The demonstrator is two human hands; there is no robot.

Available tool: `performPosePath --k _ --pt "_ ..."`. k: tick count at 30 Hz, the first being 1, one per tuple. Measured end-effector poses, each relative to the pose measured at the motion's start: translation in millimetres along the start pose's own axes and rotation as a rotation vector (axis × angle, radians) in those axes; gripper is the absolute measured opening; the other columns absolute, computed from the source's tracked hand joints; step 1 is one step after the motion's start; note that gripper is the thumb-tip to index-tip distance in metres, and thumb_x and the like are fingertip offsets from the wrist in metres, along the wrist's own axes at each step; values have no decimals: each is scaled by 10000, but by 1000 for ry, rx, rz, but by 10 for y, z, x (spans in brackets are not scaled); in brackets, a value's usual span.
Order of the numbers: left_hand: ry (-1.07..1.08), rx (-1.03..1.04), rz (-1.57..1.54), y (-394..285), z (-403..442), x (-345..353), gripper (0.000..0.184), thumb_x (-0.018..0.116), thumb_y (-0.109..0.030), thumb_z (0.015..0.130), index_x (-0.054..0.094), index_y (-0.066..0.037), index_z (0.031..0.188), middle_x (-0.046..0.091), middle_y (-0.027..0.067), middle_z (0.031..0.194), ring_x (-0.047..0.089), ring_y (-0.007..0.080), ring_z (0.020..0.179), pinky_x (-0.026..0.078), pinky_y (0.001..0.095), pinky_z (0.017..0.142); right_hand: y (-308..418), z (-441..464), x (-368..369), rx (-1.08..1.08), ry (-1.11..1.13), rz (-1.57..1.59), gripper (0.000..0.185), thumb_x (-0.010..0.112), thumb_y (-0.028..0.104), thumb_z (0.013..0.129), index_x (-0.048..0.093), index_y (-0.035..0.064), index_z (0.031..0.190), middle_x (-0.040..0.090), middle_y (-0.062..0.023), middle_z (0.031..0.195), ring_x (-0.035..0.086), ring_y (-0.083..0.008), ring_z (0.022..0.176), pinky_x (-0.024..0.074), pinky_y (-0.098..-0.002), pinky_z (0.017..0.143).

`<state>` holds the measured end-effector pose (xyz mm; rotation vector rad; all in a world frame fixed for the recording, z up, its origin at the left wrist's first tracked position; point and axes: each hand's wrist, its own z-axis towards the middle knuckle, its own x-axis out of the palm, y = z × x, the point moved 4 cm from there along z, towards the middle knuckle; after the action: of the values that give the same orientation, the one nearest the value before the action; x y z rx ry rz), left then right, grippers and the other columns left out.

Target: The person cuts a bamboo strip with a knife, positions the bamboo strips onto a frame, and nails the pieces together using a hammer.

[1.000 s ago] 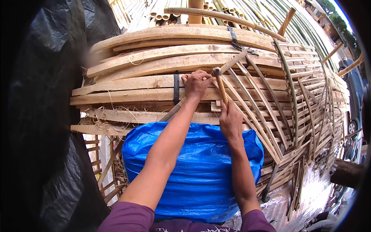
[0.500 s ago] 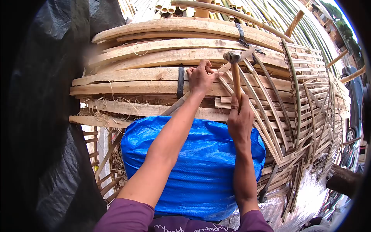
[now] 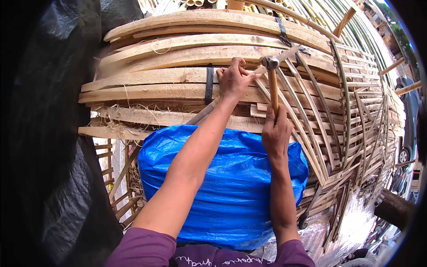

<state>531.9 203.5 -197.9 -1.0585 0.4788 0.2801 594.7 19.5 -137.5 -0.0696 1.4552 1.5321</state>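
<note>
Wooden strips (image 3: 310, 149), thin and flat, fan across the middle right of the scene, over a stack of boards (image 3: 147, 92) whose rough-sawn faces and fibrous edges stretch from left to right. Along the left hangs a wrinkled black plastic sheet (image 3: 71, 187), dull with glossy creases. At the near side bulges a rounded blue woven-plastic bundle (image 3: 231, 191), its skin shiny and rippled. To the right spreads an openwork of narrow slats crossed by a curved pole (image 3: 344, 102). The right hand (image 3: 276, 135) is closed, its fingers wrapped round the smooth wooden handle of an upright hammer (image 3: 274, 91), whose metal head is just beside a short flat strip (image 3: 287, 54). The left hand (image 3: 234, 82) has thumb and forefinger pinched together at that strip's near left end; anything smaller between them is impossible to tell. Just left, a black band (image 3: 208, 84) circles two boards.
</note>
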Motion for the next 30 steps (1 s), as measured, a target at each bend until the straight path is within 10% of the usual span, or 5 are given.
performPosePath --k 8,13,22,30 --pt "165 111 -31 61 -36 -29 777 878 -530 593 557 -147 1189 688 -43 834 642 163 791 326 375 875 -359 -34 176 61 30 -43 258 498 266 1020 541 13 1042 611 -276 731 597 -491 700 405 -559 590" --pt "192 378 244 221 -259 -297 390 640 -403 897 597 -168 1206 589 52 1250 553 247 1116 331 430 1019 -350 -76 224 1 30 -50 288 502 303 1026 530 17 1003 574 -259 651 588 -466 632 388 -534 552" --pt "99 379 382 340 -472 -501 267 556 -350 961 660 -231 1177 570 -8 1330 473 233 1220 285 461 1046 171 -10 -199 -27 -26 83 222 497 228 1031 523 10 996 534 -200 626 525 -375 520 380 -459 502" --pt "33 313 363 384 -490 -494 386 594 -367 930 601 -142 1244 578 7 1334 481 262 1213 286 449 1057 -300 -6 210 80 64 -204 289 464 300 1030 453 25 943 599 -302 695 586 -523 670 403 -592 538"
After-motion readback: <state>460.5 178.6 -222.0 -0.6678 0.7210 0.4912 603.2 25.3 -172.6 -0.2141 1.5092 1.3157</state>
